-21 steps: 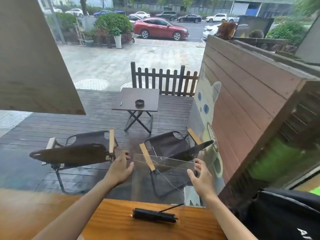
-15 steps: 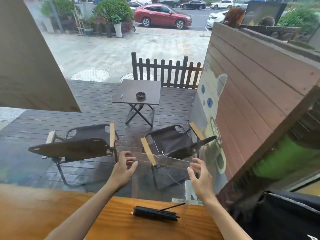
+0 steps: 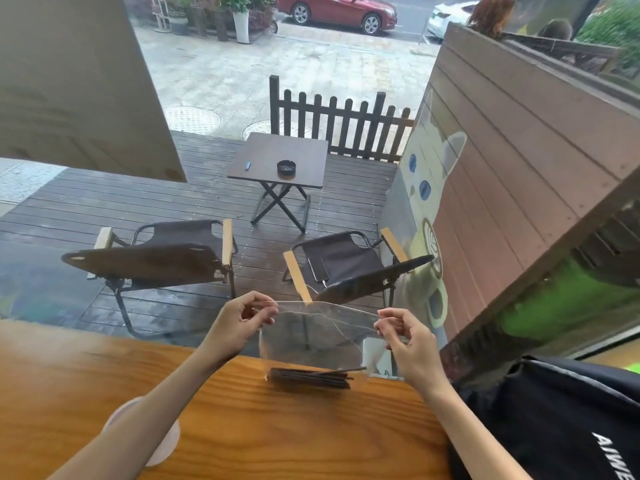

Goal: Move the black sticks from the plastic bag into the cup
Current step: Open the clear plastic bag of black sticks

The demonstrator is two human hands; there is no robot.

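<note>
Grips [image 3: 242, 322] [image 3: 403, 332] atop bag [image 3: 322, 337], sticks [image 3: 310, 378] below

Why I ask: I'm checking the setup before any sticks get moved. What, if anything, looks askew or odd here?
One black stick pokes up at an angle from the black sticks bundled in the plastic bag. The cup sits half hidden under the left forearm. Nothing looks spilled or damaged.

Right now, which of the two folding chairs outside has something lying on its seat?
The right-hand chair, beside the cat-painted wall: a phone with a cable lies on its seat. The left chair has a bare seat.
</note>
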